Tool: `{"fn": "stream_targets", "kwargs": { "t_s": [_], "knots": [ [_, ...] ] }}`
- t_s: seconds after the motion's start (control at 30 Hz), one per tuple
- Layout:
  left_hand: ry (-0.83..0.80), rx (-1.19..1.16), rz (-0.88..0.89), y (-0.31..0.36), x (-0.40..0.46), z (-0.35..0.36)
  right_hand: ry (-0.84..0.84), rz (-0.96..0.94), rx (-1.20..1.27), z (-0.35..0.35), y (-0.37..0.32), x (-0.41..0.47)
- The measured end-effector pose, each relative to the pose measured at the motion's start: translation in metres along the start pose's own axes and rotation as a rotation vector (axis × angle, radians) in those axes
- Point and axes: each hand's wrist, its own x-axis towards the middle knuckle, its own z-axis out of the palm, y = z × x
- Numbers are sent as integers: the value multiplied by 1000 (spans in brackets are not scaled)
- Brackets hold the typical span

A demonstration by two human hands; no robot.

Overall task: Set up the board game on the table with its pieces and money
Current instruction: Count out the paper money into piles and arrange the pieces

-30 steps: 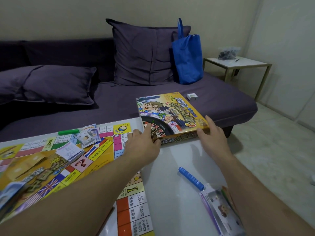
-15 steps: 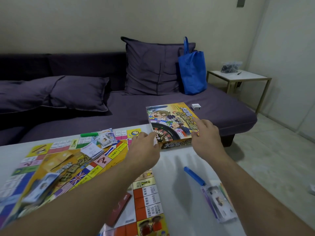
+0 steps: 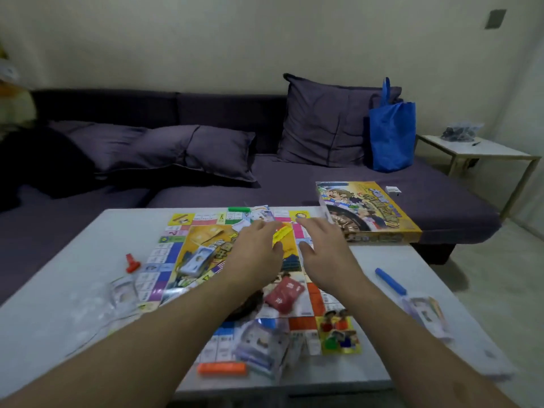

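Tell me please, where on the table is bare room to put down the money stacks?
Bare patches: the white table left of the game board, beyond the red piece; and the strip between the board's right edge and the blue stick. The board itself is crowded with cards and packets, and both hands hover over it.

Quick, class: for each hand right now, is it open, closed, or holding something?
Left hand: open, fingers extended above the colourful game board, holding nothing.
Right hand: open, fingers spread, holding nothing.
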Motion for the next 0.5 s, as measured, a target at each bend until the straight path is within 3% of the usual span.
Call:
{"fn": "stream_targets", "kwargs": {
  "t_s": [0.4, 0.5],
  "knots": [
    [102, 147, -466, -174, -120, -90, -265, -142, 48, 91, -145, -63],
    [0, 202, -620, -206, -129, -109, -300, -161, 53, 106, -159, -68]
  ]
}}
